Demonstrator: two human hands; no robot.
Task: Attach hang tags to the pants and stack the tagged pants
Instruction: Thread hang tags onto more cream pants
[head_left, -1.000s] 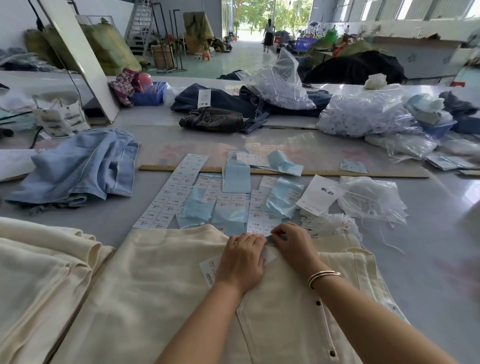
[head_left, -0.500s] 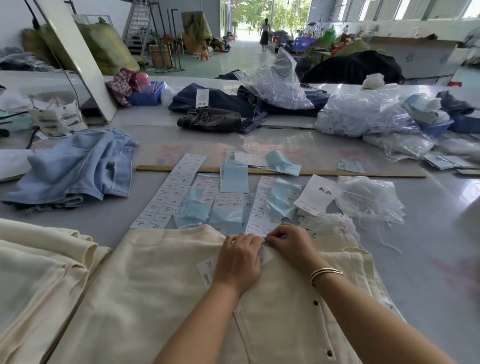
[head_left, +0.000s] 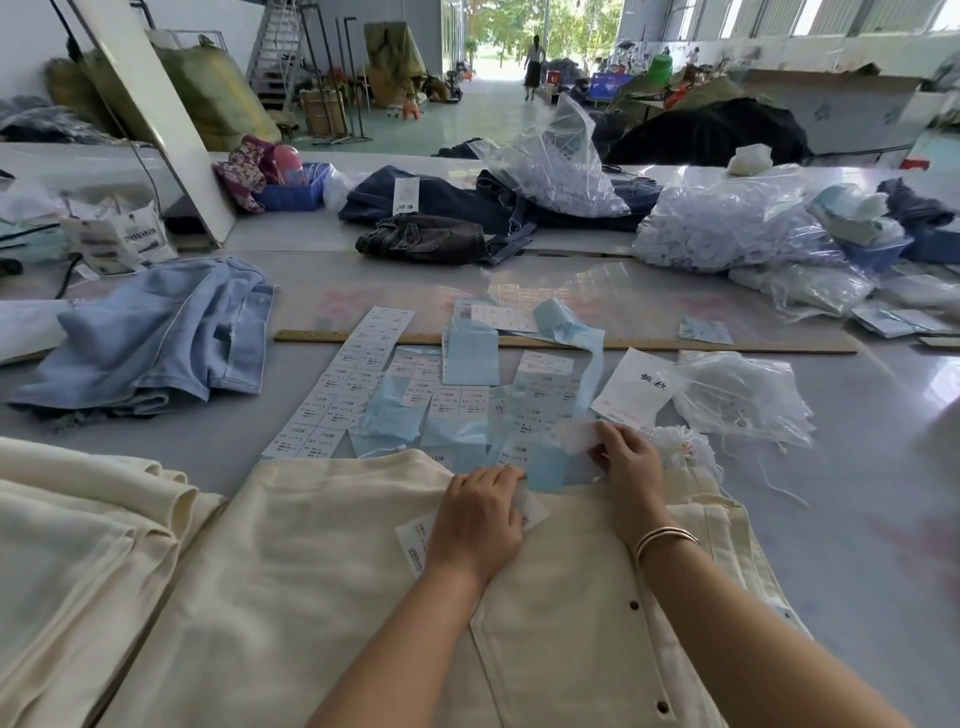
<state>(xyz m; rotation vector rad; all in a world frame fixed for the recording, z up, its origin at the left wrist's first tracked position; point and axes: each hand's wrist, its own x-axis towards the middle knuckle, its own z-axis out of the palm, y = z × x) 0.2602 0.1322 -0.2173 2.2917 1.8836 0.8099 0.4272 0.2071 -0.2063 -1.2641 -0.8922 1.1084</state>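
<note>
On the grey table, nearest the camera, lie the cream pants, spread flat with their waistband at the far edge; everything else is placed from them. The left hand rests palm down on the pants near the waistband, fingers together and bent at the tips, pressing a white hang tag against the fabric; the tag's printed end shows to the left of the hand. Just right of it, at the waistband, the right hand has thumb and fingertips pinching a small pale piece, perhaps a sticker or its backing, though motion blur makes it hard to tell. A strip of light blue backing paper lies between the two hands. Two thin bangles circle the right wrist.

Beyond the waistband, sheets of printed white labels and more blue paper are scattered over the table, and behind them lies a long wooden ruler. To the right of the labels sit a white card with black characters and a clear bag of string loops. Left of the cream pants sits a stack of cream pants, touching their edge. Further back on the left lie light blue jeans, and dark jeans lie far behind the ruler.
</note>
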